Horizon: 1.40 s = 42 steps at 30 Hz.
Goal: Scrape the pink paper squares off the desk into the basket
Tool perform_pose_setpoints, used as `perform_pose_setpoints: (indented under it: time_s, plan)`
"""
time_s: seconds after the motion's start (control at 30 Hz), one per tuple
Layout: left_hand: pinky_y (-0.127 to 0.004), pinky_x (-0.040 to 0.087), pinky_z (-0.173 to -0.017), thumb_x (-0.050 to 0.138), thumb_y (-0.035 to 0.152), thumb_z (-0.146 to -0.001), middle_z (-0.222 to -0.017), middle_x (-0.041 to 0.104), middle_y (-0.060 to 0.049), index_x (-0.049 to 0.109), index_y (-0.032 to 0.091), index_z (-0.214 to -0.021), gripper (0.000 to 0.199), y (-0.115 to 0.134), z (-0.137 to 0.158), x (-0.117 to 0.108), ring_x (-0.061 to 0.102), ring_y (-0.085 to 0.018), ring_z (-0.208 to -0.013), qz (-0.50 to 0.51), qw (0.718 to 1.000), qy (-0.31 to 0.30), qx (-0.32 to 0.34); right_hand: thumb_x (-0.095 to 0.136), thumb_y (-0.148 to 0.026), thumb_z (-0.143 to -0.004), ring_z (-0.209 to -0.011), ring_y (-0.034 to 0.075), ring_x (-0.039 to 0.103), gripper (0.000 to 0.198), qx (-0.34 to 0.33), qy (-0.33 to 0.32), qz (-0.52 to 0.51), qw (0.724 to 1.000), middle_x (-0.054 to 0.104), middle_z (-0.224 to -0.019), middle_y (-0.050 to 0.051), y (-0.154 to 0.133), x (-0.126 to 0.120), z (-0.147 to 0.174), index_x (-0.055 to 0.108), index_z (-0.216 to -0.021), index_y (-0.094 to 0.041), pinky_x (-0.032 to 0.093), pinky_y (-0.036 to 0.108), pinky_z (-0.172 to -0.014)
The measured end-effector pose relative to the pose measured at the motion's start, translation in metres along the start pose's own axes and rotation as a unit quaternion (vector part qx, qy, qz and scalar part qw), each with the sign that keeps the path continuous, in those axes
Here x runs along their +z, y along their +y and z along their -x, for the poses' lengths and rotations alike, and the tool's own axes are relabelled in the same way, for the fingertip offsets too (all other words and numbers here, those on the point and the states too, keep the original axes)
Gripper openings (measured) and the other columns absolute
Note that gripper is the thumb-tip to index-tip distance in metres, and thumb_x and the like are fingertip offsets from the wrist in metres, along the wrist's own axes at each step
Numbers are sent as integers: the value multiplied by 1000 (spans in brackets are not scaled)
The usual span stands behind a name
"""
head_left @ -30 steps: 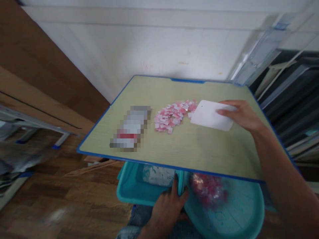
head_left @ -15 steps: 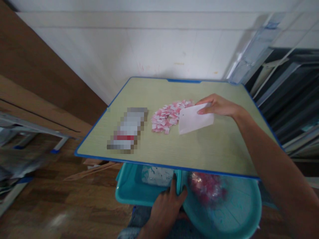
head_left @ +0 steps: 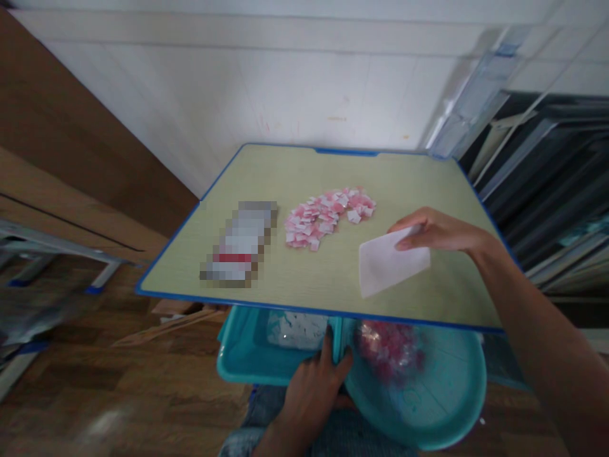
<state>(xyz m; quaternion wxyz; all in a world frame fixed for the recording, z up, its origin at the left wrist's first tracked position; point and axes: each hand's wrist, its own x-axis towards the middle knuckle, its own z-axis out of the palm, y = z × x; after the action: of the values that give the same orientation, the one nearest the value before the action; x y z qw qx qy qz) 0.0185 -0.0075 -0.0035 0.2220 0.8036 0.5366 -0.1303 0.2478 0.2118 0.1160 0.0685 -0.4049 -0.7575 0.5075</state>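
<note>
A thin white card (head_left: 392,263) is pinched between the thumb and fingers of my right hand (head_left: 435,230), tilted over the right part of the table (head_left: 314,282). To its left lies a curved heap of small pink and white paper pieces (head_left: 311,222). Below the table edge, my left hand (head_left: 318,381) grips the adjoining rims of a teal rectangular tub (head_left: 254,371) and a teal round basin (head_left: 457,406). White material with dark specks lies in the tub. In the basin is a clear bag of pink-red pieces (head_left: 390,349).
A blurred-out flat object (head_left: 242,241) lies on the table's left side. A clear plastic container (head_left: 469,105) leans against the white wall (head_left: 190,95). Dark panels (head_left: 556,152) stand at the right, brown boards (head_left: 85,139) at the left.
My right hand has drawn the white card away from the paper heap, toward me and to the right. My left hand keeps its hold on the rims.
</note>
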Motion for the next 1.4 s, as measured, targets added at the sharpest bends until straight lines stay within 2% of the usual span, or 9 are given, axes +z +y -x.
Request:
perform_pose_setpoints:
  time_s: [0.17,0.3,0.37,0.4,0.5,0.63,0.8,1.0,1.4]
  plan:
    - [-40,51,-67,72,48,-59,-136,28,-30,39,27,-127,78,0,-1,1,63,-32,-85,1,1000,4,3,67,-31,-65,-66,14,62,30,1,10,-3,1000,70,-82,3,4,9,26,69,-92,-17,44,19,-52]
    - [-41,51,-66,72,47,-59,-136,27,-29,39,28,-127,77,0,-1,1,62,-32,-85,2,1000,3,1,69,-34,-63,-62,13,61,29,-34,135,-24,990,69,-78,3,0,10,30,70,-86,-17,45,21,-52]
    - [-41,51,-66,72,47,-60,-137,26,-29,38,29,-127,77,0,-1,1,63,-32,-85,2,1000,0,-1,69,-35,-63,-60,12,60,30,-54,202,-36,977,69,-78,3,-6,10,22,70,-86,-17,45,21,-52]
    - [-41,51,-67,72,46,-60,-137,27,-29,38,29,-127,77,0,-1,1,63,-32,-85,1,1000,-1,-2,70,-34,-62,-61,12,59,30,-63,209,-34,975,69,-79,3,-10,11,15,70,-87,-17,44,21,-52]
    - [-40,51,-68,72,47,-60,-137,27,-28,38,29,-126,77,0,-1,0,62,-31,-87,-1,1000,-5,-7,69,-35,-63,-64,14,60,33,-124,177,-48,975,69,-81,4,-23,17,-14,70,-90,-15,45,23,-55]
    - [-40,51,-70,73,46,-60,-138,27,-27,36,30,-128,79,0,-1,1,62,-31,-88,-5,1000,-7,-10,65,-30,-67,-67,14,60,28,-183,68,-17,981,69,-81,5,-36,30,-47,70,-88,-12,44,23,-58]
    - [-41,51,-69,72,47,-60,-139,25,-26,34,31,-129,80,0,-1,2,62,-31,-87,-7,1000,-13,-14,62,-26,-71,-65,11,57,21,-224,-18,21,974,68,-75,3,-40,33,-47,70,-85,-12,41,20,-55]
    - [-41,51,-67,72,46,-61,-138,25,-28,35,30,-128,78,-1,-1,3,63,-31,-85,-10,1000,-14,-10,62,-32,-72,-66,12,58,25,-163,-31,20,986,67,-75,4,-29,23,-21,69,-84,-11,42,21,-55]
    - [-39,51,-68,70,46,-64,-137,28,-27,36,29,-128,74,0,1,0,62,-30,-85,-9,1000,-4,-6,63,-34,-70,-69,15,63,23,-65,9,18,998,70,-79,3,-3,16,37,72,-85,-19,46,21,-57]
